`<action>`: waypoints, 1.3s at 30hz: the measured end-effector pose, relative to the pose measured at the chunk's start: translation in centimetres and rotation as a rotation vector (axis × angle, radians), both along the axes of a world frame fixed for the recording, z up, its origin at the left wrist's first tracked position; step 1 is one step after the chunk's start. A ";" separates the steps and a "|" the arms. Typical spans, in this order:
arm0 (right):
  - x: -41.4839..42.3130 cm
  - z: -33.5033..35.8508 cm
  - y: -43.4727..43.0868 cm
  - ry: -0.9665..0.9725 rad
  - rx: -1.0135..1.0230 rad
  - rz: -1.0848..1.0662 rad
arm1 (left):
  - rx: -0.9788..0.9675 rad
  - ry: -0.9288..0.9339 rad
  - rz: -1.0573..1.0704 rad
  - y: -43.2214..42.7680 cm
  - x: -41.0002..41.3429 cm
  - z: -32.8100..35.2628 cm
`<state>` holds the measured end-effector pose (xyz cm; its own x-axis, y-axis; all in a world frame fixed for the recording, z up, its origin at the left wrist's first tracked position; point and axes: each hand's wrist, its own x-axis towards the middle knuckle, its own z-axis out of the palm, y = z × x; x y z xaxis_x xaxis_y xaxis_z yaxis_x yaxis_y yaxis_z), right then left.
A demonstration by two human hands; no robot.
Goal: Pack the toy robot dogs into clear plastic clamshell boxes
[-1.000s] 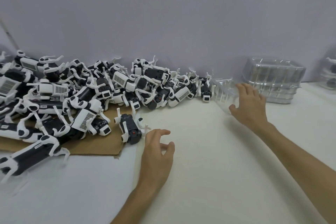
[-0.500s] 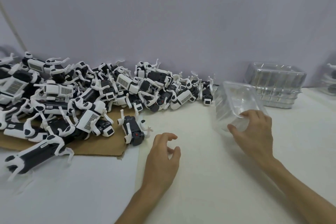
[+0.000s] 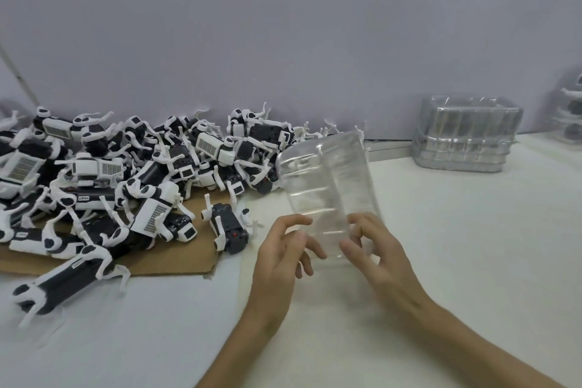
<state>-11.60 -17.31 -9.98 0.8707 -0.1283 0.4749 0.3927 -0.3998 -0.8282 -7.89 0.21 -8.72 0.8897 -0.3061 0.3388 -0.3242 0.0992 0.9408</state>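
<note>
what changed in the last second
The right hand picked the clear clamshell box up from beside the pile of toy dogs and brought it toward the person. The left hand rose from the table and now grips its near end too. That pile and the stack of boxes stayed put.

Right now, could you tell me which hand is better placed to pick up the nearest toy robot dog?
Left, probably: the left hand is beside the toy dog at the cardboard edge, while the right hand grips the clamshell box on the far side.
</note>
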 end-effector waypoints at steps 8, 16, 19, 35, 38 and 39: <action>0.1 -0.5 0.0 0.009 -0.078 0.059 | -0.080 0.073 0.192 -0.1 0.6 -0.3; 0.8 -1.3 -0.1 0.015 -0.126 0.080 | -0.057 0.073 0.004 -0.2 0.6 -0.5; 1.0 -1.0 -0.3 0.027 -0.169 0.014 | -0.026 0.057 0.026 -0.3 0.8 -0.7; 0.5 0.0 -0.9 -0.068 -0.350 -0.143 | -0.009 0.148 0.027 -0.4 1.1 -1.7; 0.4 0.4 -0.9 -0.073 -0.345 -0.115 | -0.034 0.157 0.034 -0.4 1.0 -1.5; 0.4 0.5 -0.9 -0.078 -0.310 -0.085 | -0.044 0.163 0.031 -0.4 0.9 -1.3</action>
